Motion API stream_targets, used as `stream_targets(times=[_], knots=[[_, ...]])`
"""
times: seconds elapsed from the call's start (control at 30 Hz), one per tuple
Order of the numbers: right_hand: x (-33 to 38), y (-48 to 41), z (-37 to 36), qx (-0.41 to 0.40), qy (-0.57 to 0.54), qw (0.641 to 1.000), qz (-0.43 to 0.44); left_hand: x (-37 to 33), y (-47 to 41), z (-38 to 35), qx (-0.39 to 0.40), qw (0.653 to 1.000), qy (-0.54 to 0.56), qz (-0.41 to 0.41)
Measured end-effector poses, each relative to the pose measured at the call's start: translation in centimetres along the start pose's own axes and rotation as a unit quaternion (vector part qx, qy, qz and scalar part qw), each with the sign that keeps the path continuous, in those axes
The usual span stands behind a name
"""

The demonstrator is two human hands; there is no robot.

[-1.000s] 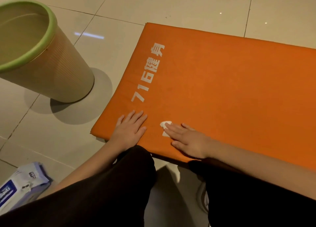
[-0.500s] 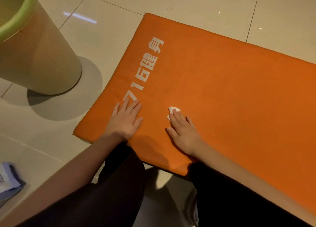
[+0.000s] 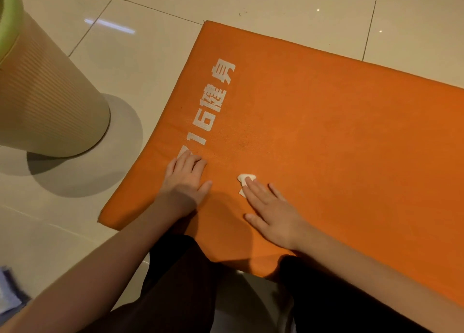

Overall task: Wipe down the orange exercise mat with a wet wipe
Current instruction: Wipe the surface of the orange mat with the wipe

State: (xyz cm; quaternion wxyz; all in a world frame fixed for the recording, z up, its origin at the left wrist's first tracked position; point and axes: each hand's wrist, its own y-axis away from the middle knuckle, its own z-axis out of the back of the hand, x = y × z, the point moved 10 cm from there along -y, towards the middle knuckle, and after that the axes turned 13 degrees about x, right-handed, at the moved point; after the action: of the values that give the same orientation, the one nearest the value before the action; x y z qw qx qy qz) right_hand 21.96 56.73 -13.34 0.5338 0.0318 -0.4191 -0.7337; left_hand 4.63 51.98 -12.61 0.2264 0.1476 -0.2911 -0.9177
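Orange mat (image 3: 326, 144): leatherette-looking cover, matt, fine grain, light creasing near the printed end. Looks padded, with soft rounded edges. Lettering (image 3: 216, 101) on it: flat white print, worn and patchy in places. Wet wipe (image 3: 246, 176): white, soft cloth-like sheet, crumpled. Floor tiles (image 3: 150, 56): beige, glazed, glossy — light reflections show sharp, with thin dark grout lines. Bin (image 3: 50, 107): beige plastic, fine horizontal ribbing on the wall, dull sheen; rim (image 3: 10, 31) is smooth green plastic. Trousers (image 3: 180, 282): dark matt cloth. Packet (image 3: 10, 295) at frame edge — too blurred to tell the finish.
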Motion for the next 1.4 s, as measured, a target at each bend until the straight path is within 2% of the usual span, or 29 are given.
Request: stream_targets(times=[0.07, 0.2, 0.23, 0.33, 0.4, 0.57, 0.63, 0.7, 0.77, 0.83, 0.93, 0.97, 1.0, 1.1, 1.17, 1.33, 1.4], knots=[[-2.2, -0.3, 0.8, -0.015, -0.006, 1.0, -0.012, -0.6, -1.1, 0.0, 0.006, 1.0, -0.013, -0.009], [-7.6, -0.9, 2.5, -0.077, -0.057, 0.984, -0.152, -1.1, -1.4, -1.0, 0.002, 0.999, -0.051, -0.018], [-6.8, -1.0, 2.4, -0.078, -0.061, 0.984, -0.147, -1.0, -1.3, -1.1, 0.0, 0.999, -0.049, -0.018], [-2.5, -0.9, 0.9, -0.04, -0.046, 0.997, -0.052, -0.8, -1.7, -1.3, 0.004, 0.998, -0.057, -0.014], [-3.2, -0.9, 0.8, -0.025, -0.015, 0.999, -0.037, -0.9, -1.8, -1.4, 0.012, 0.998, -0.064, -0.009], [-9.4, -1.0, 3.6, -0.093, -0.056, 0.974, -0.199, -0.9, -1.8, -1.5, 0.011, 0.998, -0.067, -0.011], [-7.1, -1.7, 3.4, -0.085, -0.053, 0.98, -0.173, -1.0, -1.8, -1.5, 0.011, 0.998, -0.062, -0.014], [-3.6, -2.5, 2.6, -0.068, -0.027, 0.994, -0.082, -1.0, -1.8, -1.5, 0.006, 0.998, -0.058, -0.014], [-3.0, -3.1, 2.7, -0.047, 0.013, 0.998, -0.037, -0.9, -1.9, -1.5, 0.007, 0.998, -0.057, -0.014], [-5.4, -3.6, 4.6, -0.074, 0.027, 0.995, -0.065, -0.9, -2.0, -1.6, 0.01, 0.998, -0.061, -0.014], [-9.8, -4.2, 7.1, -0.128, -0.027, 0.972, -0.196, -1.0, -1.8, -1.4, 0.013, 0.998, -0.06, -0.015], [-9.8, -4.6, 7.2, -0.129, -0.047, 0.968, -0.21, -1.0, -1.8, -1.4, 0.012, 0.998, -0.057, -0.016], [-8.8, -5.1, 7.1, -0.125, -0.051, 0.97, -0.201, -1.0, -1.8, -1.5, 0.005, 0.998, -0.056, -0.021], [-3.9, -6.3, 5.6, -0.093, 0.015, 0.993, -0.065, -1.2, -1.4, -1.2, -0.026, 0.998, -0.038, -0.04], [-4.0, -6.4, 5.7, -0.08, 0.049, 0.995, -0.037, -1.1, -1.4, -1.3, -0.028, 0.998, -0.033, -0.046], [-10.3, -5.9, 8.7, -0.164, -0.047, 0.964, -0.202, -1.2, -1.5, -0.6, -0.042, 0.998, -0.036, -0.042], [-8.3, -6.4, 8.1, -0.15, -0.052, 0.972, -0.172, -1.3, -2.0, 0.5, -0.08, 0.995, -0.022, -0.052]])
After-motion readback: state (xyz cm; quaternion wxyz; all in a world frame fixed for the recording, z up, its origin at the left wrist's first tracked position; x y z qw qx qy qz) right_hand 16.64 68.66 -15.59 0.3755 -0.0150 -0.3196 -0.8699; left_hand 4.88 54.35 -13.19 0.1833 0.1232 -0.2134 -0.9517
